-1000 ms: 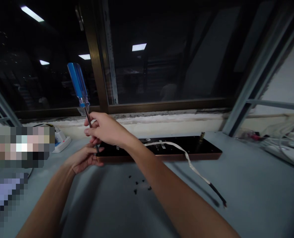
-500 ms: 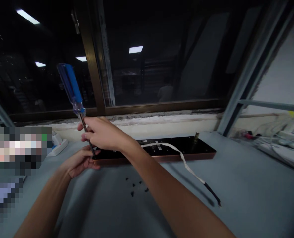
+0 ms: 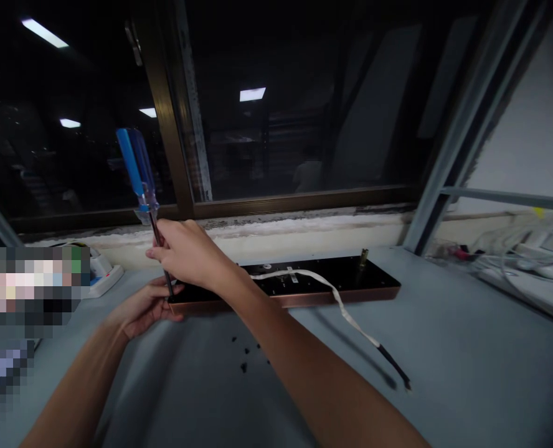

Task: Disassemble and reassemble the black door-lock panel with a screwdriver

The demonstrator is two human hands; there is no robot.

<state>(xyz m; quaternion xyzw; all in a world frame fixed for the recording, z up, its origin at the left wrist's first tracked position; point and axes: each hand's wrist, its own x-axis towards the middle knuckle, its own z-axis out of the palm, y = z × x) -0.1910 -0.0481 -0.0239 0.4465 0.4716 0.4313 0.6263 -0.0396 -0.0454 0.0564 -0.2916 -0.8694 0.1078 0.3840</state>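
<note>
My right hand (image 3: 187,255) is closed round the metal shaft of a blue-handled screwdriver (image 3: 136,169), which stands nearly upright with its tip at the left end of a long black panel with a copper-coloured rim (image 3: 304,297). My left hand (image 3: 143,306) grips that left end of the panel, fingers curled against it. A flat white ribbon cable (image 3: 339,302) runs from the panel's middle onto the table and ends in a dark tip. A short brass post (image 3: 363,257) stands near the panel's right end.
Several small black screws (image 3: 247,356) lie on the grey table in front of the panel. A white power strip (image 3: 101,274) sits at the left, white cables (image 3: 524,258) at the right. A dark window and sill (image 3: 304,221) run behind.
The screwdriver's handle has swung slightly, tilting left and then back towards upright, as my right hand works its shaft. Both hands stay at the panel's left end.
</note>
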